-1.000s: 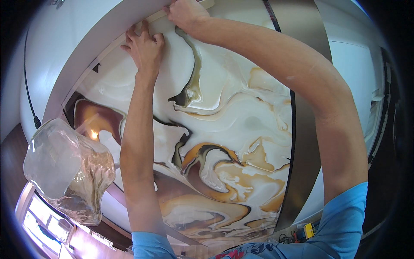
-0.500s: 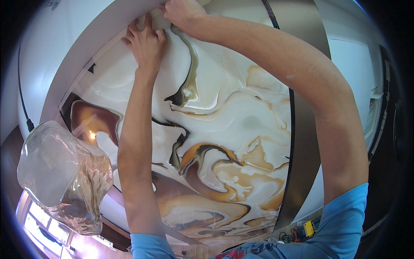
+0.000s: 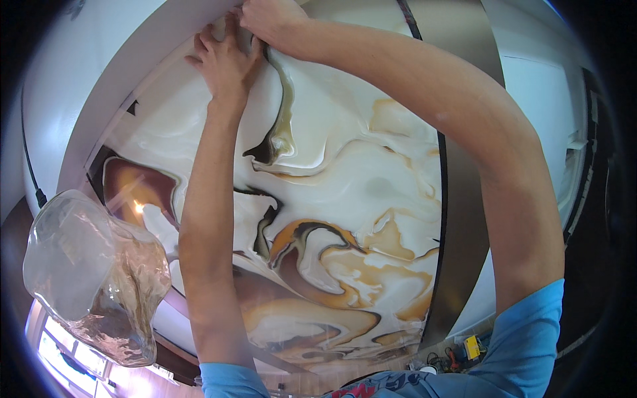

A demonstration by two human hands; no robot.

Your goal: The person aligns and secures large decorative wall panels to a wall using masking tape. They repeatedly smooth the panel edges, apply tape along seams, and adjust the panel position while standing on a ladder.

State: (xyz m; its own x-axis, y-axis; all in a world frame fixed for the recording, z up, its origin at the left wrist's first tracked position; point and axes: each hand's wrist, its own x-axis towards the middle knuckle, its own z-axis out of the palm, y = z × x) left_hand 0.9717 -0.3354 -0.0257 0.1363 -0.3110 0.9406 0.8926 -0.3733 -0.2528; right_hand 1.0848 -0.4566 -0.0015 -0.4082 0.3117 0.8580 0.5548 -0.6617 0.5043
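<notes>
A large glossy panel point(image 3: 371, 179) with a marbled white, amber and black pattern fills the middle of the view. Near its upper edge, my left hand point(image 3: 227, 63) rests against the surface with its fingers spread. Close by on the right, my right hand point(image 3: 273, 25) is at the seam where the panel meets the curved pale trim point(image 3: 126, 79). Its fingers are curled together, and whatever they hold, if anything, is hidden. The thumb side of my left hand lies just under my right hand.
A wavy glass lamp shade point(image 3: 96, 278) hangs at the left on a black cord point(image 3: 30, 146). Along the panel's right side runs a bronze-coloured strip point(image 3: 464, 219). Tools and a yellow object point(image 3: 472, 347) lie low at the right, beside my blue sleeve.
The whole view has shifted slightly, so the panel and lamp shade sit a little further left. My left hand has moved closer to my right hand, its thumb more extended.
</notes>
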